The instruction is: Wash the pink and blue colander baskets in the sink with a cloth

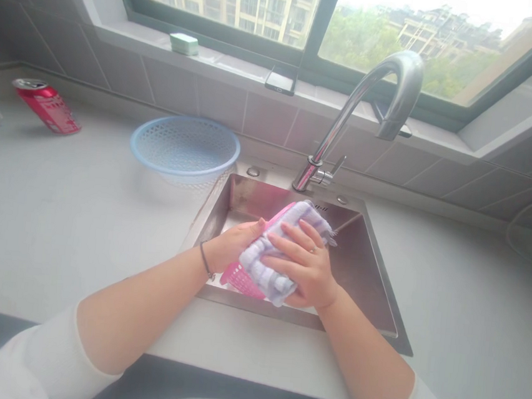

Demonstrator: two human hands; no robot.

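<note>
Over the sink [367,272], my left hand [231,244] grips the rim of a pink plastic basket [243,281] with small slots in its side. A white cloth [261,274] with pale purple stripes is draped over much of the basket and hides most of its shape. My right hand [309,265] presses the bunched cloth against the basket, its fingers curled across the folds. One pink edge shows above the left thumb. The fingers under the basket are hidden.
A chrome faucet [350,107] arches over the sink's back edge. To the sink's left stands a light blue mesh basket [181,169], and farther left a red can [49,106] leans at a tilt. A pale green and white block [184,43] lies on the windowsill.
</note>
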